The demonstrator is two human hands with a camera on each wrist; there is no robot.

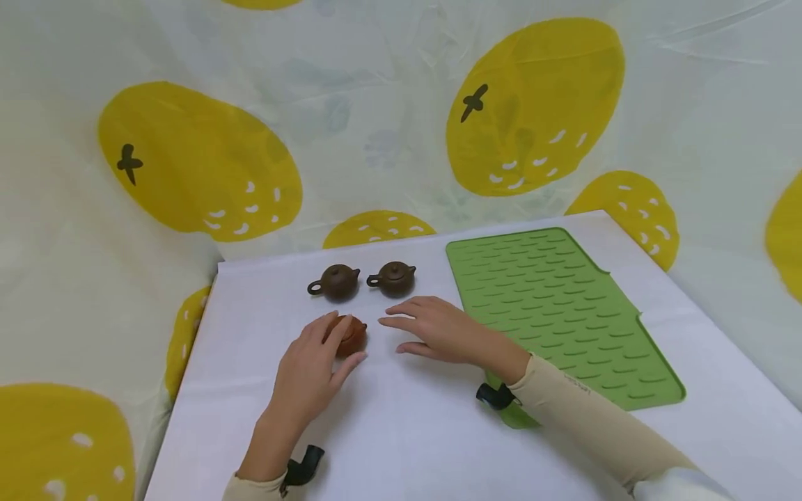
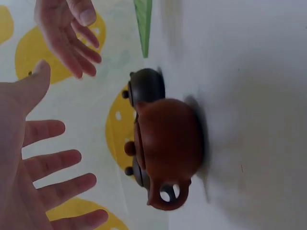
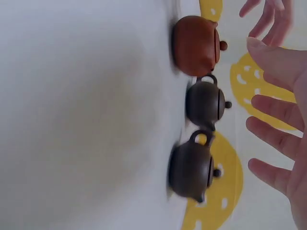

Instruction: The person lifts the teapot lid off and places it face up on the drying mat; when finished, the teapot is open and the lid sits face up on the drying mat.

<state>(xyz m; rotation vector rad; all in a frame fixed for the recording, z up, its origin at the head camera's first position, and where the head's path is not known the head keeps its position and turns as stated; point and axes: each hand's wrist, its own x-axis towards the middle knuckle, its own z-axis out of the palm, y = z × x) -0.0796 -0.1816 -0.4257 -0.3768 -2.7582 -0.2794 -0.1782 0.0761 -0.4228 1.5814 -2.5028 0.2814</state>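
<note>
A reddish-brown clay teapot point(image 1: 356, 338) stands upright on the white-covered table, partly hidden in the head view by my left hand point(image 1: 308, 376). That hand hovers above it with fingers spread; the left wrist view shows a gap between the fingers and the teapot point(image 2: 171, 136). My right hand point(image 1: 441, 332) is held in the air to the right of the same teapot, fingers apart and holding nothing. Behind stand two dark brown teapots, the left one point(image 1: 340, 285) and the right one point(image 1: 396, 280), lids on. All three line up in the right wrist view, the red one point(image 3: 194, 45) at the top.
A green ridged mat point(image 1: 551, 313) lies on the right of the table point(image 1: 213, 417), partly under my right forearm. Behind the table hangs a pale cloth point(image 1: 376, 104) printed with yellow fruit. A black device point(image 1: 305, 466) sits at my left wrist, another point(image 1: 495, 396) at my right.
</note>
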